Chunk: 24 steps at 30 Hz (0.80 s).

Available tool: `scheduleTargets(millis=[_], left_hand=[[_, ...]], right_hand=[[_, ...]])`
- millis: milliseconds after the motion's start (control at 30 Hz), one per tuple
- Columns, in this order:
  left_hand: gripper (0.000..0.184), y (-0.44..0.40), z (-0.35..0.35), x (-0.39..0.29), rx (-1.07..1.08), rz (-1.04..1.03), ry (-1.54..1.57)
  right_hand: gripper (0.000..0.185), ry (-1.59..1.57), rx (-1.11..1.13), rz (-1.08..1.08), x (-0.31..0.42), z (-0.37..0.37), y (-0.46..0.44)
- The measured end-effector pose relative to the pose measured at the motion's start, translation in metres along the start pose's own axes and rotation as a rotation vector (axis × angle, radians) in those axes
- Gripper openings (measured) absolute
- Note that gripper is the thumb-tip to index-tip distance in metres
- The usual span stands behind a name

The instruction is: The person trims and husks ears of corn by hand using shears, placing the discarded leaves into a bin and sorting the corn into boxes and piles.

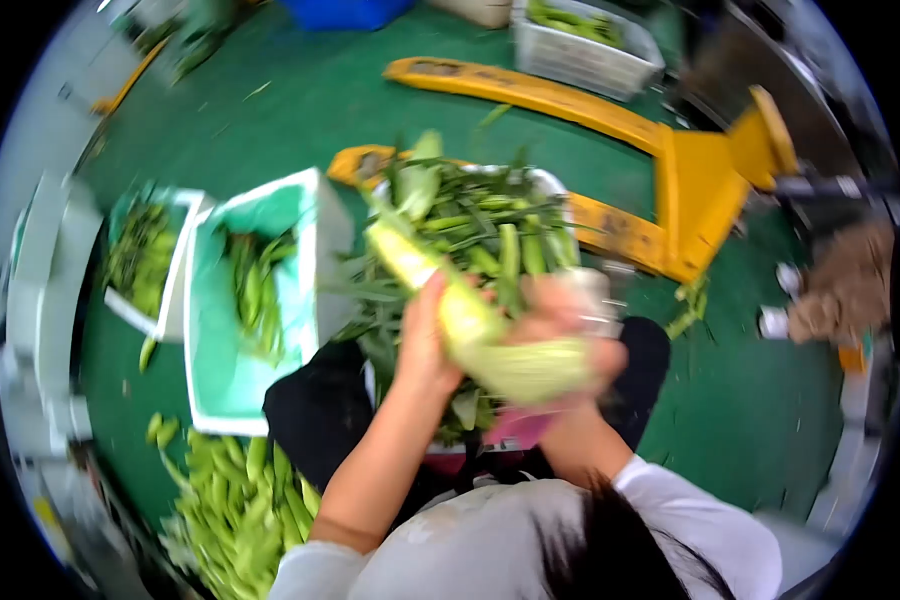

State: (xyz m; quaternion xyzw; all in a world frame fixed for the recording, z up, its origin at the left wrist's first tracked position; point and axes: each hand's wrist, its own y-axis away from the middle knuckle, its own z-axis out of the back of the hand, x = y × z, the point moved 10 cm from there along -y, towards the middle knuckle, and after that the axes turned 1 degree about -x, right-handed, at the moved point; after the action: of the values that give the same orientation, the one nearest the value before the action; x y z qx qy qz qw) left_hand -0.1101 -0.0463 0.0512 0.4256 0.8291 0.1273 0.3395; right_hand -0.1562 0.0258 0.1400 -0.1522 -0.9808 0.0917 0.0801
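Observation:
Over the middle of the view an ear of corn (pixel 475 318) is held at a slant, its pale yellow upper part bare of outer leaves. My left hand (pixel 428 330) is closed around its side. Loose pale-green husk (pixel 535 372) hangs at its lower right end. There my right hand (pixel 570 310), smeared by motion, curls around the husk; single fingers are hard to make out. A blurred pink patch (pixel 520 425) shows near my right wrist. Beneath both hands stands a white-rimmed container (pixel 550 183) heaped with green husks and leaves (pixel 470 205), between my knees.
To the left, a white foam box (pixel 198 330) holds green leaves, with a smaller box (pixel 192 205) beside it. Green husks (pixel 240 505) lie piled at lower left. A yellow pallet jack (pixel 695 200) stands ahead right, near a white crate (pixel 580 55) of green produce.

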Motion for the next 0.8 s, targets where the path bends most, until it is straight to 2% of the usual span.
scheduleTargets(millis=[67,167,200,233,300,400,533,800], left_hand=[[0.053,0.014,-0.029,-0.021,0.078,-0.164,-0.067],[0.071,0.053,-0.060,-0.042,0.219,-0.348,-0.153],[0.073,0.061,-0.064,-0.043,0.227,-0.356,-0.146],[0.075,0.068,-0.070,-0.045,0.241,-0.361,-0.140],[0.084,0.070,-0.072,-0.041,0.290,-0.371,-0.179],[0.089,0.075,-0.075,-0.037,0.329,-0.350,-0.162],[0.092,0.079,-0.074,-0.041,0.345,-0.397,-0.239],[0.096,0.042,-0.054,-0.060,0.353,-0.408,-0.274]], right_hand=[[0.010,-0.208,0.217,0.201,0.040,-0.028,-0.001],[0.013,-0.211,0.287,0.205,0.073,-0.097,0.008],[0.012,-0.198,0.364,0.203,0.078,-0.109,0.012],[0.011,-0.244,0.322,0.220,0.080,-0.116,0.010],[0.012,-0.246,0.395,0.150,0.087,-0.117,0.014],[0.012,-0.260,0.406,0.199,0.098,-0.116,0.020],[0.014,-0.307,0.390,0.227,0.102,-0.115,0.018],[0.025,-0.351,0.430,0.104,0.083,-0.080,-0.028]])
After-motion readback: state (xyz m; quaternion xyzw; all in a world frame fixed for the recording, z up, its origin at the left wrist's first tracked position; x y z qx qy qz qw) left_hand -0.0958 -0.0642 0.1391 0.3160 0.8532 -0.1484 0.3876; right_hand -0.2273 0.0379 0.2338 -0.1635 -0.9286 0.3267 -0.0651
